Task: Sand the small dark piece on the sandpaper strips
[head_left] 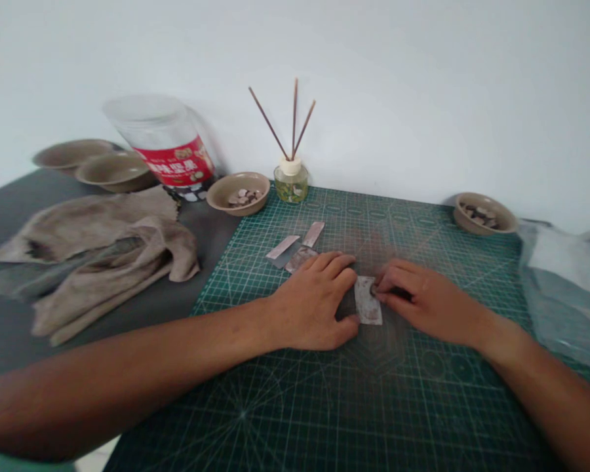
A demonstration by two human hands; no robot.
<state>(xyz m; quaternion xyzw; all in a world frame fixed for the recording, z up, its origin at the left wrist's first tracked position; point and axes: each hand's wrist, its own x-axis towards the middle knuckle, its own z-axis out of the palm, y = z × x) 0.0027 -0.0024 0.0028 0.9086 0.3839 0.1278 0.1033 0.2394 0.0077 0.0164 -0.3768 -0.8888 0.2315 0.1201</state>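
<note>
On the green cutting mat (295,400) lies a small greyish-white rectangular sheet (368,311) with dark smudges, perhaps sandpaper. My left hand (314,301) rests on the mat with fingers apart, thumb and index finger at the sheet's left edge. From the other side my right hand (423,295) pinches a small dark piece (373,289) against the sheet's upper right part; the fingers mostly cover it. Beyond my left hand are a smudged sheet (301,258) and pale strips (283,246), the first partly hidden by my fingers.
A bowl of small chips (246,197) stands back left, another bowl (486,219) back right. Between them is a reed diffuser (291,183). At left are a red-labelled jar (177,160), more bowls (115,174) and crumpled cloths (103,229). A plastic bag (565,295) lies right.
</note>
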